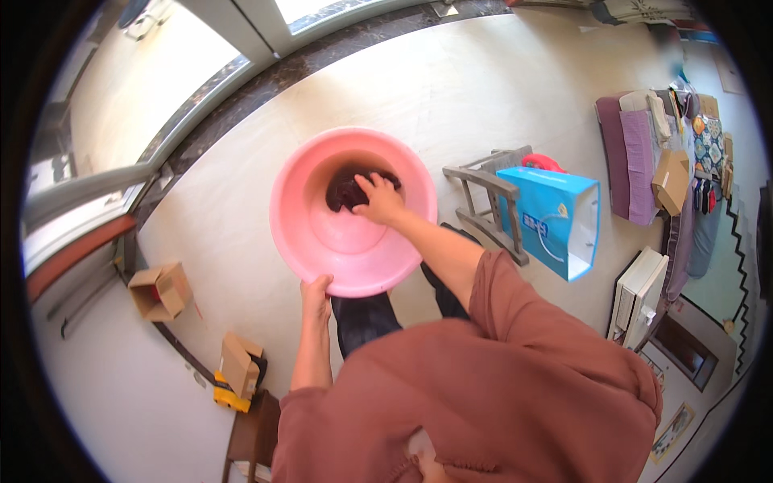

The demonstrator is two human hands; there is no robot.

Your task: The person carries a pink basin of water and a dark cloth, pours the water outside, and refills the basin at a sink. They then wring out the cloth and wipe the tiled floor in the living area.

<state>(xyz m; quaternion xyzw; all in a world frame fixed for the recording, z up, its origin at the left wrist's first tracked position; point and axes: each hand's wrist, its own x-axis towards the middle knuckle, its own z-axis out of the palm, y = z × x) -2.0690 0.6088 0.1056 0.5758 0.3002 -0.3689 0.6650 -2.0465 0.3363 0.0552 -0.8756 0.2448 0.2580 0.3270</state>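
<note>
A round pink plastic basin (290, 211) is held out in front of my body above the pale floor. My left hand (317, 293) grips its near rim, thumb on top. Inside lies a dark, wet-looking mass (345, 188), reddish black, against the far side of the bottom; its exact kind cannot be told. My right hand (381, 200) reaches into the basin with fingers spread, over or touching the right part of this mass. Whether the fingers hold any of it is not plain.
To the right, a grey wooden chair (513, 187) stands by a blue paper bag (537, 211). Open cardboard boxes (172, 293) are at the left, near the wall. A sofa with purple covers (640, 163) is farther right. Glass doors (266, 42) bound the upper left.
</note>
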